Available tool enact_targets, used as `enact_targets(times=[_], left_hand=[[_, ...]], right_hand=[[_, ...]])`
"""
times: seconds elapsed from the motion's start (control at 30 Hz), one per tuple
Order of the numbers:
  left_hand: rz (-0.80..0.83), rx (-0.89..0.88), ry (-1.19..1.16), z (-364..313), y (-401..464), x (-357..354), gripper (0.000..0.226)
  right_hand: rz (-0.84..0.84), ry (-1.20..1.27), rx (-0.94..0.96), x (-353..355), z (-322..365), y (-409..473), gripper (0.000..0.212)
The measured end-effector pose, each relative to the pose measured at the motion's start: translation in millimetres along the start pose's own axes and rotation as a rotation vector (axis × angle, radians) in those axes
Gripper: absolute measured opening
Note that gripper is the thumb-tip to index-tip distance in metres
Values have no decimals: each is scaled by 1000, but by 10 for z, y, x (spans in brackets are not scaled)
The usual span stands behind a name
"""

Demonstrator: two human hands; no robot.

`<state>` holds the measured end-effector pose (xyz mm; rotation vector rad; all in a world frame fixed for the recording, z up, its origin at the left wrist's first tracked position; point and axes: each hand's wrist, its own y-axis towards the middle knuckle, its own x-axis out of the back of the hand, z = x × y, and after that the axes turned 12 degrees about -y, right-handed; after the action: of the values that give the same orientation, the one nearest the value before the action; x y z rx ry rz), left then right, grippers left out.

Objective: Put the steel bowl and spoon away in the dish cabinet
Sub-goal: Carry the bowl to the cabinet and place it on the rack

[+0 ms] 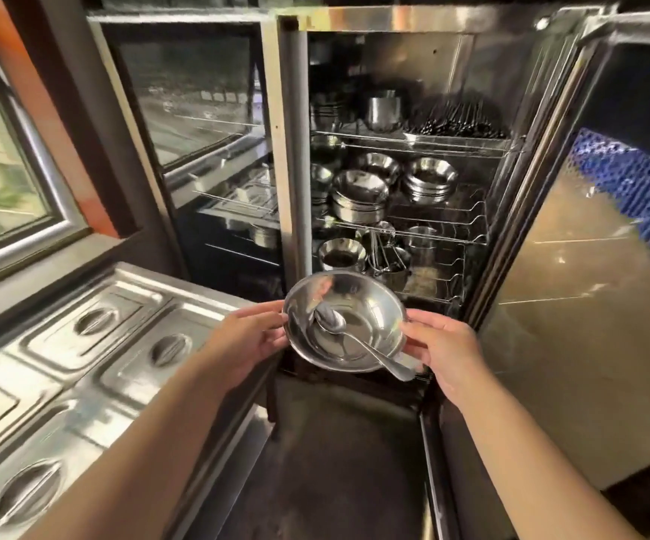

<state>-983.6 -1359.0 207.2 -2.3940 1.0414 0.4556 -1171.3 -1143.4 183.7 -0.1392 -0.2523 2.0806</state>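
I hold a shiny steel bowl (370,305) in front of the open dish cabinet (393,23). My left hand (247,339) grips its left rim and my right hand (446,344) grips its right rim. A steel spoon (358,341) lies inside the bowl, its handle sticking out over the near right rim. The bowl hangs just below the cabinet's lowest wire shelf (440,282). Stacks of steel bowls (360,196) fill the middle shelf. A tray of spoons (460,124) sits on the upper shelf.
The cabinet's glass door (596,267) stands open at the right. A closed glass section (198,122) is to the left. A steel counter with several lidded pans (93,333) runs along the left. Cups (384,109) stand on the upper shelf.
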Motion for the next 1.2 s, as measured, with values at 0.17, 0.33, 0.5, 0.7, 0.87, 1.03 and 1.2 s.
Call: enact_targets(times=[0.17, 0.33, 0.5, 0.7, 0.87, 1.03, 1.2], left_hand=[[10, 39, -26, -20, 717, -298, 27], [55, 96, -29, 4, 1575, -633, 25], [154, 146, -19, 3, 2535, -1049, 22], [272, 195, 53, -173, 3713, -1611, 20], [369, 229, 92, -349, 4448, -2041, 17], [426, 249, 155, -370, 4897, -2395, 11], [473, 273, 232, -275, 5115, -2631, 20]], right_hand=[[-91, -29, -16, 171, 129, 570, 32], [-171, -27, -32, 356, 284, 1101, 38], [-281, -55, -31, 529, 470, 1743, 41], [-421, -89, -61, 649, 760, 2614, 43], [-557, -151, -86, 702, 1000, 3211, 45], [-632, -227, -94, 816, 1112, 3685, 37], [-628, -369, -131, 909, 1157, 4043, 18]])
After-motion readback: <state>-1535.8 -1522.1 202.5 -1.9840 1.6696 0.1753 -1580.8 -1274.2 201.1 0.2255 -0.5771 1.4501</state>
